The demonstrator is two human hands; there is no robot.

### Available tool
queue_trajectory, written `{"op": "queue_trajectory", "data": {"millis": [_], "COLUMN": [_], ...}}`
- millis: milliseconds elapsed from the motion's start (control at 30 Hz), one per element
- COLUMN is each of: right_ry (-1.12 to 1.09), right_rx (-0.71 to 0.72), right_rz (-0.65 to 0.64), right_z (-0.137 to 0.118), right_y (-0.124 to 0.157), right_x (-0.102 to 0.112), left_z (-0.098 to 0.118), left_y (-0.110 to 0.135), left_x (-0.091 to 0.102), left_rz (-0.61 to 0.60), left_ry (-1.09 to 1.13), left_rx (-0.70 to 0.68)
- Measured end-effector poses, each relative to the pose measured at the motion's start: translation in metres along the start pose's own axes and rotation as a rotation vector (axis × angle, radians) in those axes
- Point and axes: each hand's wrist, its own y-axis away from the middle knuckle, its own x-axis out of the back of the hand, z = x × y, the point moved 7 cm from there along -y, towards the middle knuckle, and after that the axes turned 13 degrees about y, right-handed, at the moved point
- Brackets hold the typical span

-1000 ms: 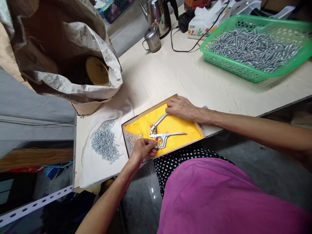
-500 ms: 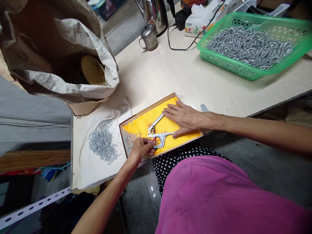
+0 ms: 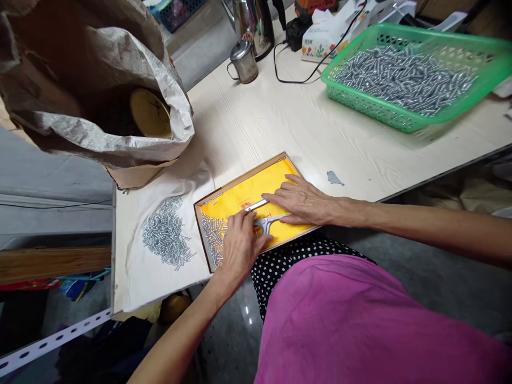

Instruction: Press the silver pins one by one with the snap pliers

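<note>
Two hands (image 3: 306, 202) touch V-shaped pliers (image 3: 264, 222) — smooth, silvery metal.

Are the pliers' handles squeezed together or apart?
Apart where visible: yellow lining shows between the pliers' handles. The right hand covers their ends.

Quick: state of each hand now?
Left hand: partly curled at the pliers; whether it grips cannot be told.
Right hand: closed on the pliers.
</note>
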Motion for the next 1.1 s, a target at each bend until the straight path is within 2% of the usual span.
{"op": "queue_trajectory", "data": {"millis": [67,100,267,367,433,600,700,867,967,1100], "right_ry": [-0.002,-0.009,-0.034,0.029,0.072,0.067,0.046,0.015,-0.001,0.069], "right_rx": [-0.006,-0.018,-0.128,-0.199,-0.191,-0.062,-0.057,-0.114,-0.103,-0.151], "right_rz": [0.012,0.014,0.016,-0.022,-0.053,-0.118,-0.122,-0.066,-0.099,-0.126], "right_z": [-0.002,-0.002,-0.002,-0.001,-0.003,-0.013,-0.014,0.003,0.018,0.033], "right_y": [0.002,0.003,0.011,0.012,0.008,-0.004,-0.006,0.001,0.000,-0.015], "right_x": [-0.002,-0.002,0.004,0.004,0.002,-0.009,-0.010,-0.003,-0.005,-0.010], "left_z": [0.016,0.019,0.013,0.014,0.015,0.013,0.011,0.017,0.027,0.032], "left_y": [-0.009,-0.014,-0.041,-0.045,-0.043,-0.040,-0.040,-0.030,-0.017,-0.005], "left_x": [-0.013,-0.019,-0.031,-0.029,-0.028,-0.034,-0.034,-0.030,-0.033,-0.045], "left_rz": [-0.067,-0.105,-0.255,-0.276,-0.262,-0.239,-0.230,-0.173,-0.140,-0.282], "left_ry": [-0.068,-0.090,-0.161,-0.212,-0.216,-0.157,-0.163,-0.213,-0.238,-0.256], "left_rx": [-0.188,-0.234,-0.236,-0.217,-0.191,-0.161,-0.168,-0.231,-0.324,-0.356]}}
